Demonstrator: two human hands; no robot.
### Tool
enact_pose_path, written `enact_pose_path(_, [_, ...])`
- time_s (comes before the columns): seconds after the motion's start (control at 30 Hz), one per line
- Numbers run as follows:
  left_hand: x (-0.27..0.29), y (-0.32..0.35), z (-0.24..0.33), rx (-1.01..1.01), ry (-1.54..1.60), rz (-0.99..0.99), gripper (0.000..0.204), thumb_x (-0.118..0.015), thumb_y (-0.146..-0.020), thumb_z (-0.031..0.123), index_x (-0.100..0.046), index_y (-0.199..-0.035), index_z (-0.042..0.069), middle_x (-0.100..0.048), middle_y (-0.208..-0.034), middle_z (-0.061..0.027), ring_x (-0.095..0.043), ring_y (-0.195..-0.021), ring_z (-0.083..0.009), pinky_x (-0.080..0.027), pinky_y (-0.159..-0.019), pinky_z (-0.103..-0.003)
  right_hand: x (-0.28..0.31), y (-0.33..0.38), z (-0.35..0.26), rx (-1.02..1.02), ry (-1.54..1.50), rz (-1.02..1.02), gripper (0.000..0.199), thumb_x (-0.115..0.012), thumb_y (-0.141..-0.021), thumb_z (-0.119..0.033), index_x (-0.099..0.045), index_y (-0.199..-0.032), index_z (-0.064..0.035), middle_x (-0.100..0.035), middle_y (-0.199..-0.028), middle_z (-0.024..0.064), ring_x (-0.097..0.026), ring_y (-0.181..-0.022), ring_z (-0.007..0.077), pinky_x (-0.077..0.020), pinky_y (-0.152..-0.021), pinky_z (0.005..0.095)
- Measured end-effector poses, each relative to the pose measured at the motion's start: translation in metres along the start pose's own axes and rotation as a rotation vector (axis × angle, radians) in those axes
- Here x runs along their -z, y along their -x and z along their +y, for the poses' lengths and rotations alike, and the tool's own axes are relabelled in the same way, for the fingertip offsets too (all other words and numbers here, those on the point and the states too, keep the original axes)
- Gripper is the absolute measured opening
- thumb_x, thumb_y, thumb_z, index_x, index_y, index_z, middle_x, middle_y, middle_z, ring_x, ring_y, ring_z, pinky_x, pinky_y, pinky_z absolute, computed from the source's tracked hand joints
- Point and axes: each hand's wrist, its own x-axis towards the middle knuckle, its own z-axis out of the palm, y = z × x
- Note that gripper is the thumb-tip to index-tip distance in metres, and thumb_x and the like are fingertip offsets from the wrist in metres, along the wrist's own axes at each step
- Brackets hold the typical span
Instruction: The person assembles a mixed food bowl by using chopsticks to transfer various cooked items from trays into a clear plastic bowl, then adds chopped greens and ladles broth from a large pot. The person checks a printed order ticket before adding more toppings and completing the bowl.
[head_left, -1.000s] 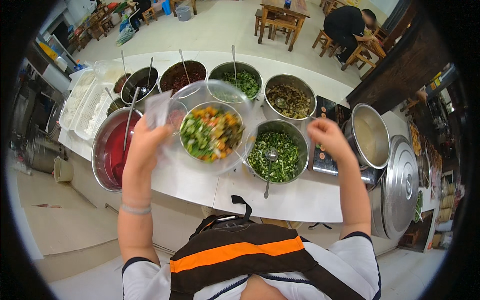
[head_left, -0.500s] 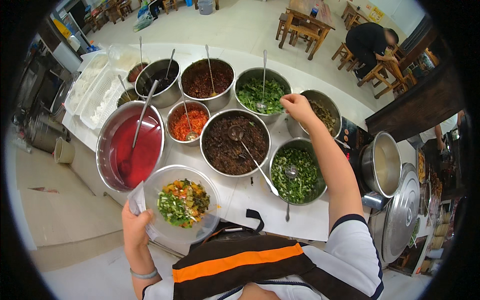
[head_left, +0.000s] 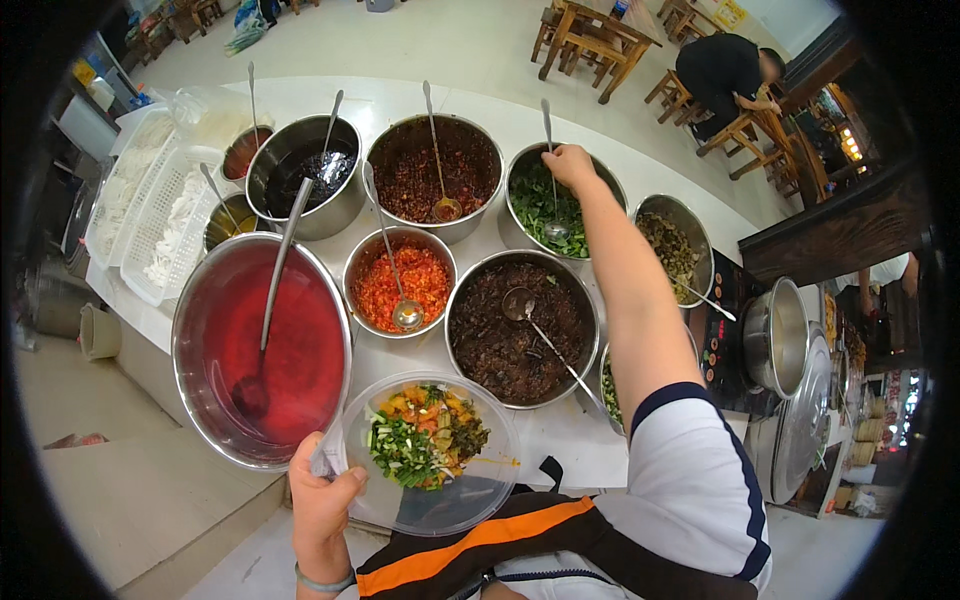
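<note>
Clear plastic bowl (head_left: pixel 430 452) in the left hand (head_left: pixel 322 500): bright green chopped greens, orange bits, dark flecks. Large steel basin (head_left: pixel 262 350) just beside it: vivid red liquid, silver rim, grey ladle. Small steel bowl (head_left: pixel 400 282): orange-red chopped chilli. Middle bowl (head_left: pixel 522 327): dark brown, near black mince. Back bowl (head_left: pixel 436 172): deep red-brown flakes. Bowl under the right hand (head_left: pixel 570 165): dark leafy green (head_left: pixel 538 205). Far-left pot (head_left: pixel 305 185): black liquid. Baskets (head_left: pixel 160 215): white lattice, pale contents. Counter (head_left: pixel 560 440): white. Sleeve (head_left: pixel 695 470): white with navy trim. Apron (head_left: pixel 500 545): dark brown with an orange stripe. Left wrist: pale green band.
</note>
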Motion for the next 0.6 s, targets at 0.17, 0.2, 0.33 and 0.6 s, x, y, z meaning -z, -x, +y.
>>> enact_pose_path(0.17, [0.011,-0.011,0.003,0.017,0.005,-0.064,0.022,-0.061,-0.066,-0.007,-0.051,-0.081,0.005,-0.057,-0.070,-0.0011,-0.052,-0.056,-0.0069,-0.042,-0.052,-0.022,0.080,0.059,-0.023,0.085,-0.065,-0.370,0.030,-0.061,-0.083,-0.030,-0.069,-0.084,-0.0013,-0.064,-0.065,0.0097,-0.063,-0.064,0.0181,-0.0491,-0.062,0.0323])
enact_pose_path(0.2, [0.012,-0.014,0.004,0.016,0.010,-0.083,0.022,-0.061,-0.066,-0.007,-0.051,-0.081,0.005,-0.057,-0.070,-0.0010,-0.052,-0.056,-0.0068,-0.042,-0.052,-0.022,0.099,0.081,-0.026,0.123,-0.052,-0.388,0.028,-0.060,-0.084,-0.028,-0.069,-0.084,-0.0011,-0.063,-0.064,0.0090,-0.063,-0.063,0.0163,-0.0486,-0.061,0.0310])
enact_pose_path(0.33, [0.009,-0.021,0.005,-0.002,0.038,-0.164,0.022,-0.060,-0.067,-0.008,-0.053,-0.084,0.004,-0.057,-0.071,-0.0007,-0.053,-0.058,-0.0068,-0.042,-0.053,-0.022,0.134,0.146,-0.027,0.242,-0.143,-0.338,0.026,-0.055,-0.087,-0.021,-0.067,-0.085,0.0011,-0.063,-0.066,0.0088,-0.062,-0.061,0.0153,-0.0484,-0.060,0.0307])
enact_pose_path(0.6, [-0.015,-0.025,0.006,-0.021,0.060,-0.254,0.030,-0.060,-0.069,-0.009,-0.056,-0.097,0.001,-0.059,-0.086,-0.0016,-0.056,-0.072,-0.0071,-0.044,-0.064,-0.022,0.072,0.174,-0.009,0.721,0.315,-0.093,0.014,-0.057,-0.086,-0.016,-0.064,-0.086,-0.0038,-0.061,-0.086,0.0153,-0.059,-0.083,0.0327,-0.0493,-0.073,0.0404])
